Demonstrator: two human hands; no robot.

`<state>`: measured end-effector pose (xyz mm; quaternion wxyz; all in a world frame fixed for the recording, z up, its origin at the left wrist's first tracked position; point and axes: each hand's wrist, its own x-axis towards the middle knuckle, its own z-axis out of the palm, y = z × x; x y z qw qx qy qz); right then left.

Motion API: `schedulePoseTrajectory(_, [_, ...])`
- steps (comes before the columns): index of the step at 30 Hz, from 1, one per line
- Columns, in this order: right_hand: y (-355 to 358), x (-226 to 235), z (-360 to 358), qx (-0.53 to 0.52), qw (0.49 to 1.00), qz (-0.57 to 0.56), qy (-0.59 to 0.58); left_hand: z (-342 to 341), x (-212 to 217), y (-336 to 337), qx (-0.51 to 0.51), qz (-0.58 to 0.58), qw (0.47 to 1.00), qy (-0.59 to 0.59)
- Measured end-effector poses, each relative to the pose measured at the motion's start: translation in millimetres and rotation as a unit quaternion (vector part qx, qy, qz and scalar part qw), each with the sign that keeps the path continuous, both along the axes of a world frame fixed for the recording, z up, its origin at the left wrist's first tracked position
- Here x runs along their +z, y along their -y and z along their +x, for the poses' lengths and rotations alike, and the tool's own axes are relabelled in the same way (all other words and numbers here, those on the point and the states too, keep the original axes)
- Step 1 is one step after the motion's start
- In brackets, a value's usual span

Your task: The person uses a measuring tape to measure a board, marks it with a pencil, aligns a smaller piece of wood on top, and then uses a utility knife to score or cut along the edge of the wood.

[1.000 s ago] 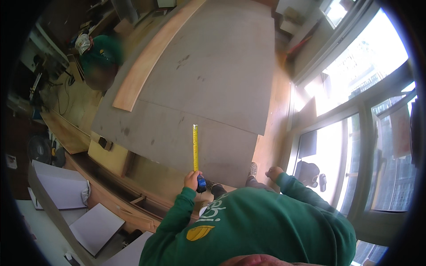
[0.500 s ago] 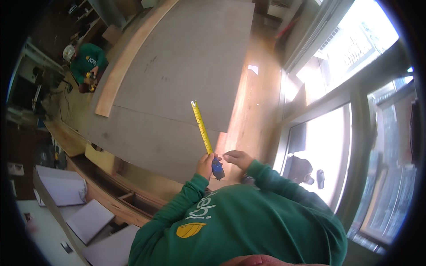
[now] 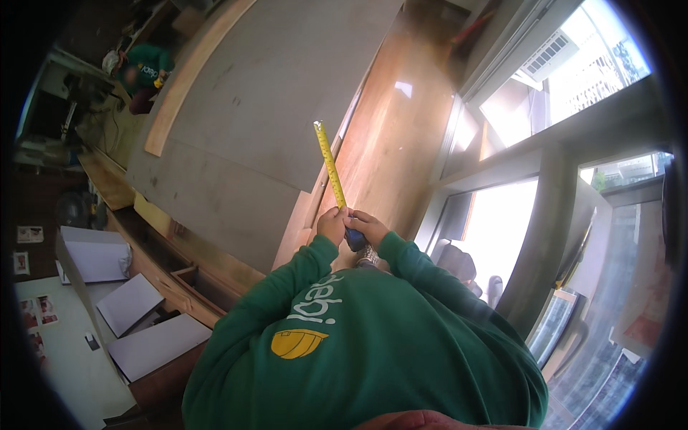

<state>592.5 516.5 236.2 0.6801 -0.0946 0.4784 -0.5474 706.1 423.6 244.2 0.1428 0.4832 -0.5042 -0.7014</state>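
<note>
A tape measure [image 3: 355,241] with a dark blue case sits between my two hands in front of my chest. Its yellow blade [image 3: 330,166] sticks out, pointing away from me toward the near right part of a large grey board [image 3: 265,93]. My left hand [image 3: 331,226] is closed at the place where the blade leaves the case. On the other side, my right hand [image 3: 369,228] has its fingers wrapped on the case. Part of the case is hidden by the fingers.
A long wooden strip [image 3: 197,75] lies on the grey board. A co-worker [image 3: 147,68] in green crouches past its left side with a yellow tool. White panels [image 3: 129,304] lean at lower left by an open wooden frame [image 3: 165,261]. Windows [image 3: 494,222] line the right; wooden floor [image 3: 387,136] runs beside the board.
My right hand has come over from beside the tape measure and now grips its case. My view has shifted, and the board lies farther left. The co-worker has bent lower.
</note>
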Motion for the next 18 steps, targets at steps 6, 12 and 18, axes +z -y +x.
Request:
schedulePoseTrajectory(6, [17.9,-3.8,-47.8,0.042,0.998,-0.040,-0.009,-33.6,-20.9,9.0,0.060,-0.026,0.998,-0.025])
schedulePoseTrajectory(12, [53.3,-17.8,-121.0,0.279,0.940,-0.013,-0.198,-61.7,7.5,77.4,0.136,-0.041,0.988,-0.056])
schedulePoseTrajectory(18, [91.2,-17.5,-185.7,0.384,0.912,0.037,-0.140,-70.5,-6.7,181.8,0.194,-0.052,0.979,-0.033])
